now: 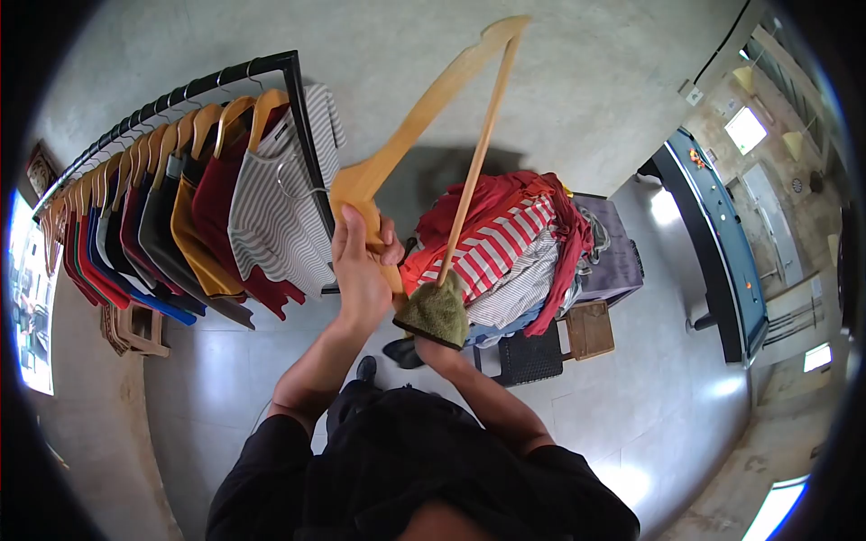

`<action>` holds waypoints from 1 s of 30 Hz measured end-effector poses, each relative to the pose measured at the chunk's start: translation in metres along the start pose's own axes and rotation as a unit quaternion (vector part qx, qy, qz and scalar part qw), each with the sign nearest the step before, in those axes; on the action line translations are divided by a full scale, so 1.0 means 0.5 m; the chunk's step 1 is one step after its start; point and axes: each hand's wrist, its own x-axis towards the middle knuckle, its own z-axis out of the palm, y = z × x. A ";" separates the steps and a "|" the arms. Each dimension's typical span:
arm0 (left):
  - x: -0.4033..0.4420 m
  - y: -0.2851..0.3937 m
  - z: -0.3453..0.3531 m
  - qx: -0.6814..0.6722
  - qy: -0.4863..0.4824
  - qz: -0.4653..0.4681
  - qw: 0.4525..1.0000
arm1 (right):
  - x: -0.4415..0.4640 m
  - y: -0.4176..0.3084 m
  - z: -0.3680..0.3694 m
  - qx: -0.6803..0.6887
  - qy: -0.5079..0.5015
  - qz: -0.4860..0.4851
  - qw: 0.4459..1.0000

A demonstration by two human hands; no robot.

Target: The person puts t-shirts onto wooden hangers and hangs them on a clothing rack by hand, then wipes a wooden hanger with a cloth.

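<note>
My left hand (363, 275) is wrapped round the middle of a wooden clothes hanger (422, 117), just below its metal hook. The hanger is tilted, with one end up in front of the wall and its thin trouser bar on the right. An olive-green cloth (433, 316) with a dark edge is folded over the lower end of the bar. My right hand (437, 352) is underneath that cloth, gripping it against the hanger; the cloth hides most of its fingers.
To the left, a black rack (302, 117) carries several shirts on wooden hangers. Ahead, a heap of clothes (505, 261) lies beside a purple-grey box (613, 243), with a dark woven seat (528, 359) below. A wooden stool (137, 329) stands under the rack. A pool table (722, 234) is at the right.
</note>
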 end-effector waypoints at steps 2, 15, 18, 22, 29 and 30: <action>0.002 -0.020 -0.008 -0.007 0.029 0.001 1.000 | 0.000 0.000 -0.006 -0.006 0.007 -0.014 1.000; -0.140 -0.157 -0.114 0.110 -0.103 -0.036 0.988 | 0.182 0.120 -0.202 -0.180 0.179 0.001 0.967; -0.138 -0.155 -0.111 0.113 -0.106 -0.040 0.987 | 0.207 0.126 -0.219 -0.242 0.226 -0.042 0.943; -0.115 -0.135 -0.085 0.121 -0.088 -0.070 0.986 | 0.191 0.126 -0.188 -0.061 0.228 0.044 0.971; 0.012 -0.048 -0.010 0.011 0.028 -0.041 0.999 | 0.019 0.057 -0.012 0.009 0.033 -0.043 0.999; 0.021 -0.045 -0.012 0.005 0.021 -0.056 0.998 | -0.003 0.058 0.022 0.090 0.072 -0.071 0.991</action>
